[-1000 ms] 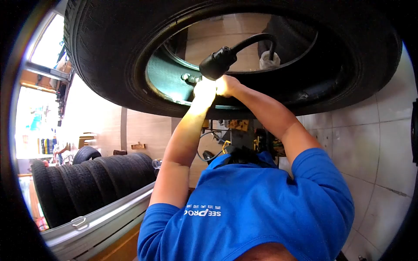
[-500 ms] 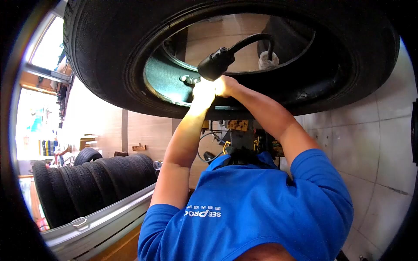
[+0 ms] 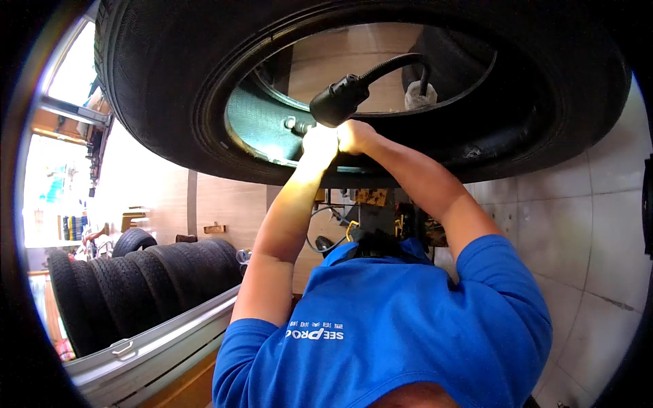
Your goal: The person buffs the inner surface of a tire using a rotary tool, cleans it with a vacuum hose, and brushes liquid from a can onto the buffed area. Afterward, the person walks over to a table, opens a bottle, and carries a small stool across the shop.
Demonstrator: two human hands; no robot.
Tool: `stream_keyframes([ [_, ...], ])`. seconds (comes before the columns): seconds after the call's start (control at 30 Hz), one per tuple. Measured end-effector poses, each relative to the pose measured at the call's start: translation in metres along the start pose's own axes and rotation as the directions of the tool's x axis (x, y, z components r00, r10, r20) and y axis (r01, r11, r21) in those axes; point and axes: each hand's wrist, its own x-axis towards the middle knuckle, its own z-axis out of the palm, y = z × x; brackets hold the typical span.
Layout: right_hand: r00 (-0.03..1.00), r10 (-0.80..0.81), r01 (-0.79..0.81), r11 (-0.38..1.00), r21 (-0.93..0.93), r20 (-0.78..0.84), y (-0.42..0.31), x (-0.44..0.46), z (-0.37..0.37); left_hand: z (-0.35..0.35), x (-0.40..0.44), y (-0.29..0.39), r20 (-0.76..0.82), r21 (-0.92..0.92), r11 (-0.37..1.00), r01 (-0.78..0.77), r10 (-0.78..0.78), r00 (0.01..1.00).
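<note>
A large black tire [image 3: 156, 129] fills the top of the view, and both my hands are inside its opening. My left hand [image 3: 320, 144], washed out by bright light, is closed around a small tool with a metal tip [image 3: 297, 126]; the tip points left at the lit inner lining [image 3: 262, 115]. Beside it, my right hand [image 3: 355, 137] is closed, fingers partly hidden behind a black gooseneck lamp [image 3: 337, 100]. What it grips cannot be made out. The lamp head hangs just over my hands and shines on the lining.
A whitish wrapped piece [image 3: 420, 96] surrounds the lamp neck's far end. Several used tires [image 3: 146, 285] stand in a row at lower left, behind a pale metal rail [image 3: 163, 330]. Yellow and black machine parts [image 3: 373, 198] sit below the tire. Tiled floor [image 3: 554, 224] lies at right.
The view has shifted very slightly. Both hands, the tool and the lamp keep nearly the same places inside the tire.
</note>
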Motion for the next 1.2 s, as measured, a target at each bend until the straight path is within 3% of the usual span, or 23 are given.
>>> stream_keyframes([
  [0.03,0.996,0.088,-0.088,0.996,0.023,0.001,-0.001,0.001,0.002,0.001,0.001,0.000,0.002,-0.004,1.000,0.003,-0.003,1.000],
  [0.1,0.997,0.059,-0.059,0.998,0.006,0.049,0.002,0.003,0.000,0.001,0.005,-0.002,0.234,0.091,0.993,0.073,-0.092,0.968],
  [0.2,0.997,0.029,-0.028,1.000,-0.006,0.077,0.003,0.004,0.000,0.008,-0.001,-0.007,0.198,-0.027,0.998,0.062,-0.055,0.979],
  [0.27,0.997,0.037,-0.037,0.999,-0.008,0.066,0.008,0.005,0.006,0.006,0.004,-0.004,0.201,-0.006,0.997,0.083,-0.080,0.976],
  [0.3,0.999,0.042,-0.041,0.998,0.045,-0.022,0.010,0.009,0.014,0.006,0.008,-0.005,0.207,0.004,0.997,0.075,-0.074,0.975],
  [0.47,0.997,-0.033,0.036,0.998,-0.048,0.070,0.009,0.007,0.007,0.009,-0.001,-0.008,0.208,0.024,1.000,0.001,-0.005,0.978],
  [0.53,0.998,0.058,-0.059,0.998,0.032,0.031,0.002,-0.002,0.002,0.008,0.004,-0.005,0.209,0.019,0.998,0.062,-0.065,0.976],
  [0.6,0.997,0.071,-0.071,0.997,0.018,-0.011,0.003,0.002,0.007,-0.008,0.007,0.008,0.215,-0.054,0.973,0.223,-0.207,0.955],
  [0.77,0.998,0.044,-0.044,0.999,-0.013,0.054,-0.004,-0.004,-0.007,0.009,0.000,-0.007,0.177,-0.015,0.998,0.067,-0.064,0.982],
  [0.9,0.994,0.105,-0.105,0.994,0.012,0.043,-0.003,0.001,-0.003,-0.001,0.009,0.003,0.227,-0.005,0.969,0.245,-0.238,0.944],
  [1.0,0.996,0.088,-0.088,0.996,0.026,0.000,-0.006,-0.009,-0.002,0.009,0.005,-0.006,0.174,-0.069,0.990,0.126,-0.113,0.978],
  [1.03,0.997,0.055,-0.053,0.998,0.035,-0.056,-0.006,-0.010,-0.003,-0.009,0.002,0.007,0.214,-0.092,0.975,0.203,-0.180,0.960],
  [1.07,0.993,0.081,-0.076,0.996,0.053,-0.086,-0.011,-0.014,-0.007,0.002,0.003,0.001,0.206,-0.012,0.990,0.143,-0.137,0.969],
  [1.13,0.997,0.070,-0.070,0.998,0.003,-0.018,-0.003,0.001,0.002,0.001,0.003,0.001,0.148,-0.120,0.971,0.208,-0.190,0.971],
  [1.2,0.998,0.053,-0.053,0.999,0.000,-0.046,0.003,0.005,0.007,0.000,0.007,0.000,0.211,-0.010,0.984,0.180,-0.174,0.962],
])
